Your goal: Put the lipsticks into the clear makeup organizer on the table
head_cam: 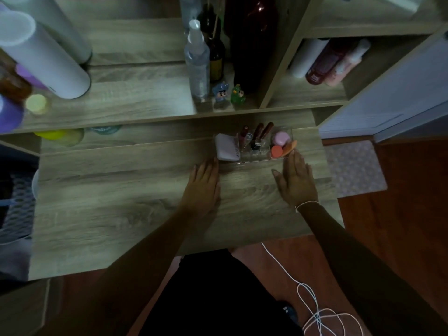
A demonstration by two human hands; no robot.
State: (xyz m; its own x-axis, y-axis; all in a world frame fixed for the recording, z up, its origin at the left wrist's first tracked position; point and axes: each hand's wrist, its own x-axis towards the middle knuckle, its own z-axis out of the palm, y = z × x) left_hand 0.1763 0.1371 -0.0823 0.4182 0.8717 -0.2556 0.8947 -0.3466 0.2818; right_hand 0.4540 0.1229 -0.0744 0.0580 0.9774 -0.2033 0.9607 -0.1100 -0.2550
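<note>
The clear makeup organizer (252,159) sits on the wooden table at its far right. Three dark lipsticks (258,137) stand tilted in its middle slots. A white compact (226,147) lies in its left part; pink and orange sponges (280,143) fill the right part. My left hand (203,184) lies flat on the table, fingers near the organizer's left front corner. My right hand (297,180) lies flat too, fingertips by the right front corner. Both hands hold nothing.
A shelf above the table carries a clear spray bottle (196,61), dark bottles, two small figurines (229,93) and white cylinders (41,57) at the left. A white cable (315,309) trails on the floor near my legs. A patterned mat (354,166) lies right of the table.
</note>
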